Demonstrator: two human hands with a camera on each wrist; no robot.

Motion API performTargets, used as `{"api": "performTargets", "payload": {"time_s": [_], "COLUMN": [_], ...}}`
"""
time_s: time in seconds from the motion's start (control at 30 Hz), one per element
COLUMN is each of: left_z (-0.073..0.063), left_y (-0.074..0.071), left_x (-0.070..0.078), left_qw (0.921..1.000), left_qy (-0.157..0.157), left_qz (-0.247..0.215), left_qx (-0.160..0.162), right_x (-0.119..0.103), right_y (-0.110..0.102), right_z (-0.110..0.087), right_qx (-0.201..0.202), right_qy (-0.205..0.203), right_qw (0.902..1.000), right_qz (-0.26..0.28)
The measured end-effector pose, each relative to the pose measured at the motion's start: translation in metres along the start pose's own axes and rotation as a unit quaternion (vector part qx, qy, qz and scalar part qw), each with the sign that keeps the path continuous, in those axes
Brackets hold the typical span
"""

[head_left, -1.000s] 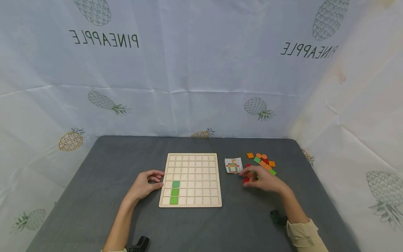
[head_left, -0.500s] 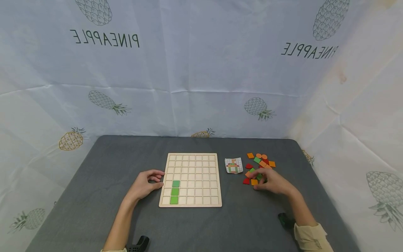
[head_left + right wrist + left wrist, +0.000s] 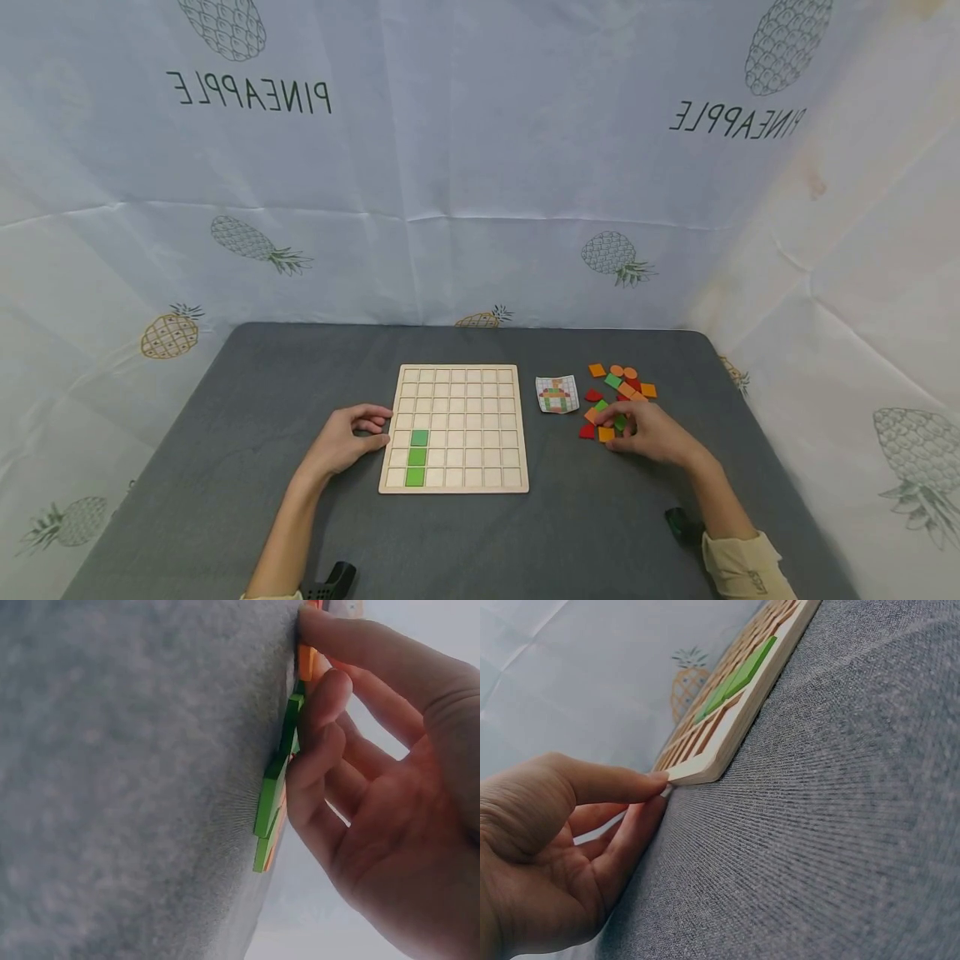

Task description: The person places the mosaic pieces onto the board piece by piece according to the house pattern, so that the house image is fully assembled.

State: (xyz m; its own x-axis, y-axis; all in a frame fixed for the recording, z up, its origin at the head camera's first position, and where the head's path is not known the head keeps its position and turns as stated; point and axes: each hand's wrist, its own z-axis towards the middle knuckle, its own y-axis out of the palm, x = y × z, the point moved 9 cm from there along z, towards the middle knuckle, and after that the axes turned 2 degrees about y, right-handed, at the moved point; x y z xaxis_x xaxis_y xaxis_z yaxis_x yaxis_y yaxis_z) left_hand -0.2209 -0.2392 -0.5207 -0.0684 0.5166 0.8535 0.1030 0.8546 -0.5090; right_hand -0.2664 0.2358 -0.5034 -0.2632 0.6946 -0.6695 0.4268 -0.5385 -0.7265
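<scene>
A pale wooden grid board (image 3: 465,400) lies on the table, with a column of green square tiles (image 3: 416,457) in its lower left cells. At its left edge my left hand (image 3: 342,440) touches the rim with spread thumb and fingertips; the left wrist view shows the thumb tip against the board's corner (image 3: 697,771). My right hand (image 3: 651,431) is over the loose tiles at the right. Its thumb touches an orange square tile (image 3: 606,434), seen edge-on in the right wrist view. The index tip rests near another orange tile (image 3: 591,415). Green tiles (image 3: 271,796) lie beneath the curled fingers.
A small pattern card (image 3: 557,395) lies between the board and the tiles. Beyond the right hand are more orange, red and green tiles (image 3: 626,388), squares and rounds among them. Dark grey cloth covers the table (image 3: 465,542); a pineapple-print curtain (image 3: 480,167) hangs behind.
The right hand has shifted slightly right and toward me across the tiles, uncovering the orange square and red tiles. Over the last half second it stays almost still. The left hand keeps its place.
</scene>
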Motion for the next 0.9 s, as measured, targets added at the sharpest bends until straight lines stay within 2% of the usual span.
{"api": "performTargets", "payload": {"time_s": [0.3, 0.67, 0.9], "left_z": [-0.001, -0.001, -0.001], "left_y": [0.001, 0.001, 0.000], "left_x": [-0.001, 0.001, 0.000], "left_qw": [1.0000, 1.0000, 1.0000], "left_qy": [0.003, 0.006, 0.002], "left_qz": [-0.002, -0.005, -0.007], "left_qx": [-0.001, -0.001, -0.001], "right_x": [-0.018, -0.066, -0.095], "right_y": [-0.003, 0.007, 0.023], "right_z": [-0.002, 0.009, 0.022], "right_qx": [0.033, 0.038, 0.020], "right_qy": [-0.044, -0.105, -0.141], "right_qw": [0.9984, 0.9936, 0.9893], "right_qz": [-0.015, 0.017, 0.033]}}
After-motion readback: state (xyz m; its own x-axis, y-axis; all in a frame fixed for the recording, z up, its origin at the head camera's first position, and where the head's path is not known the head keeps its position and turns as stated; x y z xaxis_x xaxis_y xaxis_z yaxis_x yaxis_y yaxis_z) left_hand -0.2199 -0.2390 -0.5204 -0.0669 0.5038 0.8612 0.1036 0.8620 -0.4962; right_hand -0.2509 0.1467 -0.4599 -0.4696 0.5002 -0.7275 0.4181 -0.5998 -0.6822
